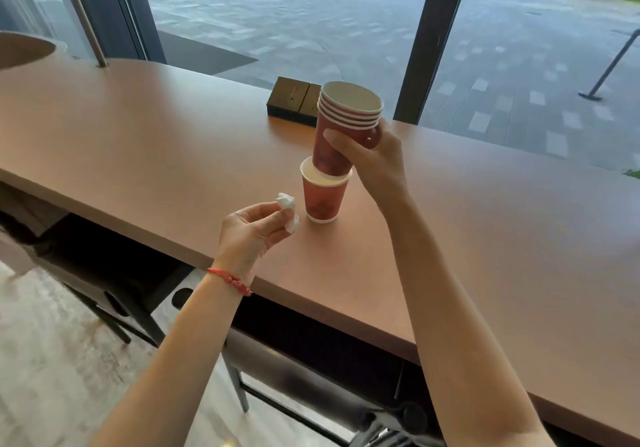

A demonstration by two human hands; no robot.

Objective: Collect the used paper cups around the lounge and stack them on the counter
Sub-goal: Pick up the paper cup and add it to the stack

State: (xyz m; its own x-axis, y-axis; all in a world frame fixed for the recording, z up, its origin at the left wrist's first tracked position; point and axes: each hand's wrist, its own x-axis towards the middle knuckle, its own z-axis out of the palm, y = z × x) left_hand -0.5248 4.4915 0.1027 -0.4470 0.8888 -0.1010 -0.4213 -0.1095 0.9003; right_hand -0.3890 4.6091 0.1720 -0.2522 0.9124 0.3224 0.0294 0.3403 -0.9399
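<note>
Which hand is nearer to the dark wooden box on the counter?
Right. The right hand holds the stack of cups just in front of the dark wooden box; the left hand pinches a tissue nearer the counter's edge.

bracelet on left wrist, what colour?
Red, a thin cord bracelet on the left wrist; clearest in the head view.
</note>
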